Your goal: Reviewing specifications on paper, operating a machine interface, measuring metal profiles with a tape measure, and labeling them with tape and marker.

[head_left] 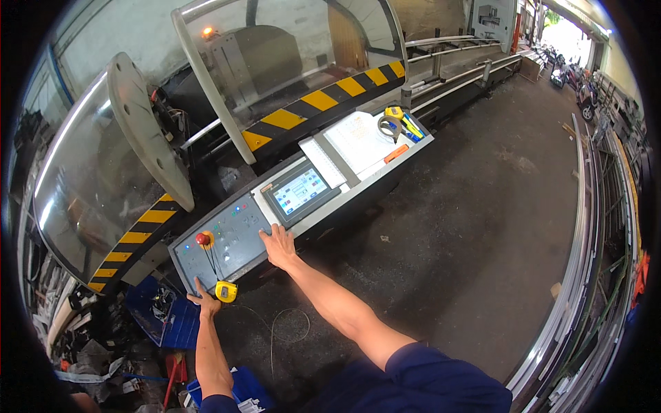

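My left hand (204, 301) is at the near left corner of the grey control panel (234, 237), its index finger stretched onto the panel surface. My right hand (278, 246) rests at the panel's right front edge, fingers extended onto it just below the touchscreen (297, 191). Neither hand appears to hold anything. A red mushroom-shaped stop button (202, 239) on a yellow base rises from the panel between them. From it a yellow tape measure (226, 291) hangs by a dark cord, right beside my left hand. Small coloured lights glow along the panel's far side.
Clear guards (323, 41) with yellow-black stripes stand behind the panel. Right of the screen lie papers (358, 141), a tape roll (389, 128), an orange cutter (396, 153) and another tape measure (393, 112). Long metal profiles (585, 261) line the right; a blue crate (180, 323) sits lower left.
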{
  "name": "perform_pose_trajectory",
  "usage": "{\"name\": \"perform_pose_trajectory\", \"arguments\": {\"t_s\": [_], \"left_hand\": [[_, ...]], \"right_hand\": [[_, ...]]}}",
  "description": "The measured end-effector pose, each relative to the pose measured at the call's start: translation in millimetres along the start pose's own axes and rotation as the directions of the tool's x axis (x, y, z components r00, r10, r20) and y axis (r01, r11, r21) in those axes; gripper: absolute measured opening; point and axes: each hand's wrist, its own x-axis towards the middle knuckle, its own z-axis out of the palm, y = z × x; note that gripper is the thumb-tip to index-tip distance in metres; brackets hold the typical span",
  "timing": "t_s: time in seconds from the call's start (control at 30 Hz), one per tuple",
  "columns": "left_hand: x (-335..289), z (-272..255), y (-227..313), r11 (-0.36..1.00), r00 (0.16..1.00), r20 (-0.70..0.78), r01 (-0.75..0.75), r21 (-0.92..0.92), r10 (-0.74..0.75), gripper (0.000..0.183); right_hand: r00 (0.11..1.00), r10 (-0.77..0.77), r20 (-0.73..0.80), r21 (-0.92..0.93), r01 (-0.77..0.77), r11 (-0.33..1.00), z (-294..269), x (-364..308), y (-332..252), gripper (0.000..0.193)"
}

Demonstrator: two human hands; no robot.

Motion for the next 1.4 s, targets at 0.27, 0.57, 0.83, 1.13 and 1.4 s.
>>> {"name": "perform_pose_trajectory", "arguments": {"t_s": [0.27, 0.57, 0.83, 1.13, 1.4], "left_hand": [[2, -5, -4, 0.996, 0.996, 0.032, 0.085, -0.019, -0.084, 0.132], [-2, 0, 8, 0.996, 0.996, 0.046, 0.079, -0.045, -0.077, 0.134], [1, -1, 4, 0.999, 0.995, 0.082, 0.052, -0.018, -0.05, 0.13], [-1, -4, 6, 0.996, 0.994, 0.082, 0.082, -0.045, -0.078, 0.127], [0, -2, 5, 0.999, 0.998, 0.045, 0.045, 0.005, -0.046, 0.126]], "right_hand": [[1.0, -0.011, -0.013, -0.002, 0.011, 1.0, -5, 0, -8, 0.058], [1.0, 0.001, -0.012, 0.011, -0.001, 1.0, -3, 0, 1, 0.064], [1.0, 0.006, -0.023, -0.034, -0.007, 0.999, -5, -2, -1, 0.041], [0.999, -0.002, -0.039, 0.002, 0.002, 1.0, 2, 1, 1, 0.059], [0.999, 0.006, -0.037, -0.003, -0.007, 1.0, 4, 2, 1, 0.058]]}}
